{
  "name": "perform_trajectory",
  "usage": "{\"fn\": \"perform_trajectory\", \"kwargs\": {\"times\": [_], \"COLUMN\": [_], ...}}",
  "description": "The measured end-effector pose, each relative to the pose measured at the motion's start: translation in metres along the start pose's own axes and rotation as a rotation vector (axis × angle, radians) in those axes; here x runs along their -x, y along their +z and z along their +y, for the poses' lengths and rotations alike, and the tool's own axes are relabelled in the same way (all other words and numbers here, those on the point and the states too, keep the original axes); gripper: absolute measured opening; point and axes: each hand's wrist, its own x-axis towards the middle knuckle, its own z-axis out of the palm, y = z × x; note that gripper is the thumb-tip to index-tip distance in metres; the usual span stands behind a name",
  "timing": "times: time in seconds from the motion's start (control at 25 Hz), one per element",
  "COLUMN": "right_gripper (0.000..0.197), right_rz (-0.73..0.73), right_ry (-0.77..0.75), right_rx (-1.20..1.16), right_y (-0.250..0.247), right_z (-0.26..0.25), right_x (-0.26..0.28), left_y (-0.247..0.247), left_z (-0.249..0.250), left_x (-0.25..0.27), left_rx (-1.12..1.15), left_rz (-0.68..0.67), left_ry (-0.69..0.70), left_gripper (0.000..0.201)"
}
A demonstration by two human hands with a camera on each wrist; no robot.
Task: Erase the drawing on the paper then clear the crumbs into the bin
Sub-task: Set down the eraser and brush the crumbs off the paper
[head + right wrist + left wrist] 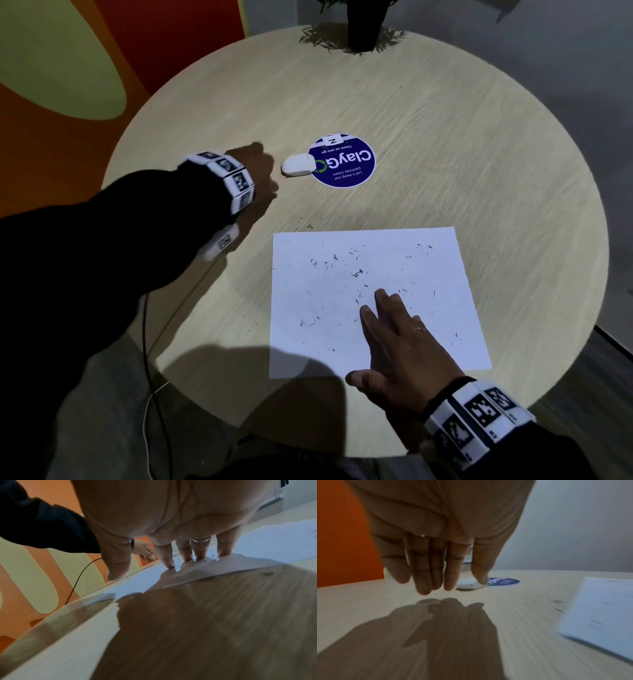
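**Eraser set aside, crumbs next**

The left hand (255,171) hovers with fingers straight and loose, holding nothing; the eraser (298,164) lies just beyond its fingertips, long axis across. The right hand (399,339) presses flat, fingers spread, on the paper (315,308), crumbs (358,273) scattered around and ahead of it. No bin shows.

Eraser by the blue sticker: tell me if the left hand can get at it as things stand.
Probably yes. The left hand is open beside the eraser, and nothing lies between them on the table.
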Motion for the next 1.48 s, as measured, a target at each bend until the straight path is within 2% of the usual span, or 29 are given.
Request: {"fn": "perform_trajectory", "kwargs": {"times": [0.12, 0.2, 0.28, 0.36, 0.44, 0.52, 0.68, 0.72, 0.84, 0.88, 1.0, 1.04, 1.08, 1.16, 1.2, 1.24, 1.32, 1.4, 1.48], "right_gripper": [0.099, 0.097, 0.098, 0.098, 0.099, 0.100, 0.101, 0.101, 0.101, 0.101, 0.100, 0.101, 0.101, 0.101, 0.101, 0.100, 0.100, 0.101, 0.101], "right_rz": [-0.008, -0.008, -0.012, -0.025, -0.032, -0.043, -0.056, -0.056, -0.057, -0.061, -0.060, -0.060, -0.060, -0.055, -0.057, -0.060, -0.059, -0.062, -0.065], "right_ry": [0.004, 0.003, -0.003, -0.012, -0.021, -0.025, -0.030, -0.032, -0.029, -0.027, -0.017, -0.017, -0.017, -0.014, -0.014, -0.012, -0.010, -0.008, -0.006], "right_rx": [-0.011, -0.012, -0.006, 0.010, 0.036, 0.035, 0.032, 0.034, 0.034, 0.034, 0.045, 0.054, 0.059, 0.054, 0.053, 0.054, 0.059, 0.063, 0.068], "right_y": [-0.001, -0.002, -0.002, -0.003, -0.003, -0.003, -0.003, -0.003, -0.002, -0.002, -0.002, -0.001, -0.001, 0.000, 0.000, 0.000, 0.000, 0.000, 0.000], "right_z": [-0.001, -0.001, 0.001, 0.001, 0.001, 0.000, 0.001, 0.001, -0.001, -0.001, 0.000, 0.000, -0.001, -0.002, -0.002, -0.003, -0.002, -0.002, -0.002], "right_x": [0.001, 0.001, 0.001, 0.003, 0.005, 0.008, 0.009, 0.009, 0.010, 0.010, 0.011, 0.011, 0.010, 0.010, 0.011, 0.011, 0.010, 0.010, 0.009], "left_y": [0.018, 0.032, 0.039, 0.033, 0.029, 0.036, 0.048, 0.043, 0.032, 0.033, 0.038, 0.037, 0.037, 0.037, 0.043, 0.050, 0.069, 0.076, 0.071], "left_z": [-0.006, 0.000, 0.010, 0.013, 0.007, 0.005, 0.022, 0.022, 0.010, 0.011, 0.024, 0.024, 0.020, 0.004, -0.003, -0.003, 0.013, 0.030, 0.034], "left_x": [0.032, 0.045, 0.052, 0.052, 0.043, 0.043, 0.068, 0.070, 0.061, 0.064, 0.085, 0.095, 0.099, 0.099, 0.100, 0.104, 0.119, 0.130, 0.129], "left_rx": [-0.046, 0.005, 0.000, 0.027, 0.066, 0.038, -0.024, -0.009, 0.107, 0.104, 0.017, 0.024, 0.049, 0.099, 0.100, 0.101, 0.049, 0.046, 0.098], "left_rz": [-0.274, -0.339, -0.393, -0.368, -0.291, -0.288, -0.364, -0.329, -0.281, -0.301, -0.427, -0.409, -0.348, -0.258, -0.259, -0.273, -0.299, -0.256, -0.188], "left_ry": [-0.029, 0.096, 0.262, 0.311, 0.251, 0.229, 0.463, 0.464, 0.225, 0.221, 0.432, 0.466, 0.455, 0.266, 0.192, 0.176, 0.300, 0.403, 0.304], "left_gripper": [0.069, 0.083, 0.082, 0.077, 0.079, 0.084, 0.079, 0.078, 0.082, 0.082, 0.076, 0.075, 0.075, 0.082, 0.087, 0.094, 0.106, 0.098, 0.092]}}
